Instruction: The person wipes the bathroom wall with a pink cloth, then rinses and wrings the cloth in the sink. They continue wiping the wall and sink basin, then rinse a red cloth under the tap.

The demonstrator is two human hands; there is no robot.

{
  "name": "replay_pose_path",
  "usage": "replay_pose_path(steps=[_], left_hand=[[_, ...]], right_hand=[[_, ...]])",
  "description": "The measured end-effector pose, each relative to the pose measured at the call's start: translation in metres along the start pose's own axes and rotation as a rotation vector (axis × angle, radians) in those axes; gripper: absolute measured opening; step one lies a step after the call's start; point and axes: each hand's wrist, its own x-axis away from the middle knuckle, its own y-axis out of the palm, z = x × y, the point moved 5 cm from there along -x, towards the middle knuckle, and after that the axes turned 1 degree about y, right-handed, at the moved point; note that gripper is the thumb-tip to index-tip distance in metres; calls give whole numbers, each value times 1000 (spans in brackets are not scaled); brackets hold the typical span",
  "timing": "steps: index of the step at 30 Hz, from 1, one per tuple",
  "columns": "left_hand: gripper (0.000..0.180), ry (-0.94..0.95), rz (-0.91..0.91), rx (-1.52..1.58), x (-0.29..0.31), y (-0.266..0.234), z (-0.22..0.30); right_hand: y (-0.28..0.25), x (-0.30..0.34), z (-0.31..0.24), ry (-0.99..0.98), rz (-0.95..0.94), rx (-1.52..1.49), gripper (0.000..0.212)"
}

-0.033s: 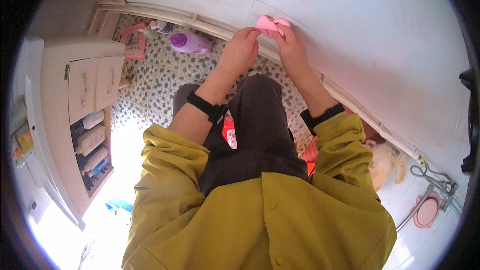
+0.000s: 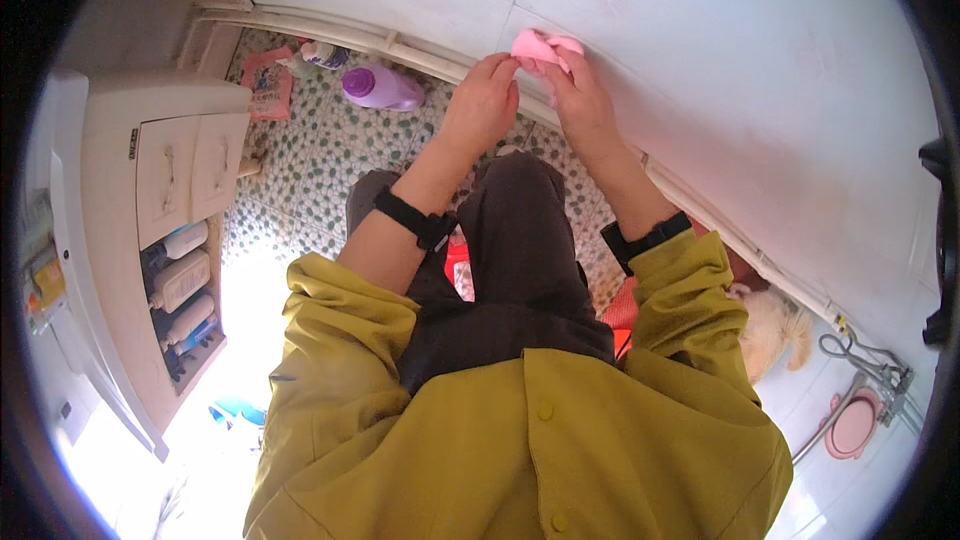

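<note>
Up against the white tiled wall, just above a pipe, is a folded or crumpled pink cloth. My right hand grips it from the near side, its fingers closed on the cloth. Beside it, my left hand pinches the cloth's lower left edge between thumb and fingertips. The two hands nearly touch. Part of the cloth is hidden behind my right fingers.
A purple bottle lies on the pebble-patterned floor, near a pink bag. At left stands a cabinet with bottles on an open shelf. A metal tap and pink soap dish are at lower right.
</note>
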Motion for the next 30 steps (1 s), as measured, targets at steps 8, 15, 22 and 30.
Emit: replay_pose_path(steps=[8, 15, 22, 30], left_hand=[[44, -277, -6, 259, -18, -14, -18], [54, -328, 265, 474, -15, -34, -8], [45, 2, 437, 127, -44, -60, 1], [46, -110, 406, 215, -34, -49, -12]], right_hand=[[18, -32, -32, -145, -55, 265, 40], [26, -49, -52, -27, 1, -90, 41], [23, -62, -59, 9, 47, -127, 47], [39, -52, -54, 54, 50, -132, 45]])
